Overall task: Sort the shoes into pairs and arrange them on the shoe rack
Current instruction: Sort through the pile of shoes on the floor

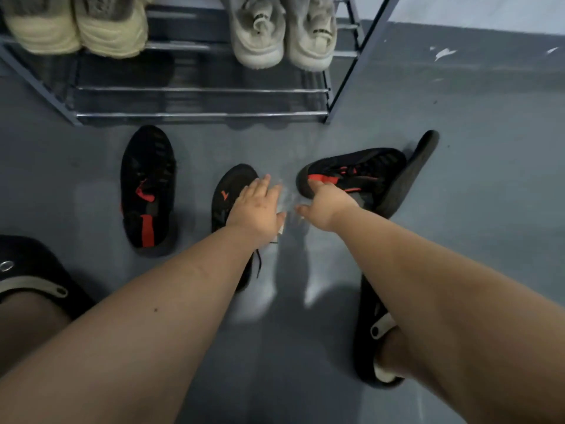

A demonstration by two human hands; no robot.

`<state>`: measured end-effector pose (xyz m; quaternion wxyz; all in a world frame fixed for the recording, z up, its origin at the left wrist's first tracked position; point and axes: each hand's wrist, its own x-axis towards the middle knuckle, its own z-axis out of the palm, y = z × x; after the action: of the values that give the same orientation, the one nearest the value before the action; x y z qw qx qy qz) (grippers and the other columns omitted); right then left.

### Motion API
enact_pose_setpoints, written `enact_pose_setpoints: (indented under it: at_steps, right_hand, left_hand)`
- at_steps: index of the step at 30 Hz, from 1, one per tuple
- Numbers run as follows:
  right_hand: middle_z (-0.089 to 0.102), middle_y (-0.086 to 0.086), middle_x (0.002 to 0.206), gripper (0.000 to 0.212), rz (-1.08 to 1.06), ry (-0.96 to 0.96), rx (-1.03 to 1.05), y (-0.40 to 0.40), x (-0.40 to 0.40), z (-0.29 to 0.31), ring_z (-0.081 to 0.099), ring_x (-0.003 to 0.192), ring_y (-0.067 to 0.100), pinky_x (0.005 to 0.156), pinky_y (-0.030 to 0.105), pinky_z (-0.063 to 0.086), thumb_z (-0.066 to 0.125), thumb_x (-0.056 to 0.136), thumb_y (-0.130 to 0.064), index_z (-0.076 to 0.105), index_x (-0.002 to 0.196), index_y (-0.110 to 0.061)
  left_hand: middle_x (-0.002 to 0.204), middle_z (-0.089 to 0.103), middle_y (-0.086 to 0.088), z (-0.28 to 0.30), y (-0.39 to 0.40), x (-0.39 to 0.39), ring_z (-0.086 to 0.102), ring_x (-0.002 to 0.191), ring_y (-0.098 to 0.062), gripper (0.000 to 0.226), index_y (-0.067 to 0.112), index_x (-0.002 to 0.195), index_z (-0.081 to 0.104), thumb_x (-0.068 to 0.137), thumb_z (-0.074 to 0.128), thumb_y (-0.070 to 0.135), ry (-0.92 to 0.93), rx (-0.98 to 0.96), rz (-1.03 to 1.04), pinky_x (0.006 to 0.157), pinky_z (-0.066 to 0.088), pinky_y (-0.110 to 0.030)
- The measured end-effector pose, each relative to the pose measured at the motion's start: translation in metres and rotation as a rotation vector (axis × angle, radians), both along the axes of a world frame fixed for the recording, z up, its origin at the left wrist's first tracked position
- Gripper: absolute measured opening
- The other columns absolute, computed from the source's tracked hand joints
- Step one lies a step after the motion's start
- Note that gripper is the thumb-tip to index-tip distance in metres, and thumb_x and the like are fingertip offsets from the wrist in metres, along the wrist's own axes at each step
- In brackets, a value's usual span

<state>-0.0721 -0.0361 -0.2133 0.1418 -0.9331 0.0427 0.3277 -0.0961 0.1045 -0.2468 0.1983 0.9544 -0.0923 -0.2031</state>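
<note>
Several black shoes with red accents lie on the grey floor in front of the metal shoe rack (198, 114). One (148, 191) sits upright at the left. My left hand (256, 206) lies flat over the middle shoe (232, 185), fingers spread. My right hand (327, 203) touches the end of a shoe lying on its side (357, 172), with the thumb held apart and no grip closed. Behind it, another black shoe (409, 175) is tipped with its sole showing. A cream pair (76, 29) and a grey-white pair (281, 35) stand on the rack.
My feet in black clogs are at the lower left (30, 270) and lower right (376, 332). The rack's lower rails hold no shoes. A pale wall with a dark skirting band (474, 56) runs to the right of the rack.
</note>
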Motion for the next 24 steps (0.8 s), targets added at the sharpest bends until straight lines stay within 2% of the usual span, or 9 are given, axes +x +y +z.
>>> enact_pose_setpoints:
  at_steps: [2, 7, 11, 16, 24]
  right_hand:
    - [0.032, 0.016, 0.151, 0.073, 0.026, -0.024, -0.017, -0.017, 0.008, 0.027, 0.033, 0.138, 0.03, 0.112, 0.035, 0.029, 0.053, 0.092, -0.041, 0.021, 0.15, -0.009]
    - [0.027, 0.009, 0.154, 0.075, 0.249, -0.046, -0.194, -0.077, 0.001, 0.086, 0.033, 0.139, 0.028, 0.109, 0.035, 0.031, 0.052, 0.092, -0.043, 0.016, 0.152, -0.016]
    - [0.022, 0.002, 0.156, 0.074, 0.335, 0.0, -0.358, -0.137, -0.016, 0.111, 0.033, 0.139, 0.025, 0.107, 0.036, 0.036, 0.05, 0.092, -0.047, 0.014, 0.152, -0.022]
    - [0.013, 0.0, 0.159, 0.074, 0.416, -0.001, -0.416, -0.186, -0.025, 0.098, 0.024, 0.143, 0.025, 0.11, 0.04, 0.035, 0.047, 0.094, -0.046, 0.008, 0.153, -0.023]
    - [0.008, 0.004, 0.16, 0.074, 0.255, -0.046, -0.297, -0.206, -0.004, 0.025, 0.018, 0.145, 0.028, 0.111, 0.04, 0.03, 0.046, 0.095, -0.044, 0.006, 0.153, -0.021]
  left_hand:
    - [0.16, 0.006, -0.008, 0.017, -0.018, 0.008, 0.008, 0.147, -0.023, 0.061, 0.015, 0.15, 0.016, 0.098, 0.041, 0.034, -0.021, -0.007, -0.049, 0.119, 0.005, -0.033]
    - [0.16, 0.009, -0.005, 0.053, -0.068, 0.021, 0.011, 0.147, -0.022, 0.062, 0.017, 0.151, 0.014, 0.098, 0.041, 0.034, -0.131, -0.084, -0.184, 0.119, 0.004, -0.032]
    - [0.16, 0.007, -0.006, 0.064, -0.1, 0.025, 0.009, 0.147, -0.022, 0.064, 0.016, 0.151, 0.011, 0.097, 0.04, 0.037, -0.178, -0.015, -0.308, 0.12, 0.003, -0.033]
    - [0.16, 0.001, -0.008, 0.055, -0.127, 0.025, 0.003, 0.148, -0.023, 0.067, 0.015, 0.151, 0.007, 0.098, 0.034, 0.044, -0.141, 0.16, -0.443, 0.12, -0.001, -0.034]
    - [0.16, 0.003, -0.008, 0.025, -0.161, 0.053, 0.001, 0.148, -0.023, 0.067, 0.015, 0.151, 0.008, 0.098, 0.031, 0.048, -0.077, 0.272, -0.589, 0.12, -0.003, -0.035]
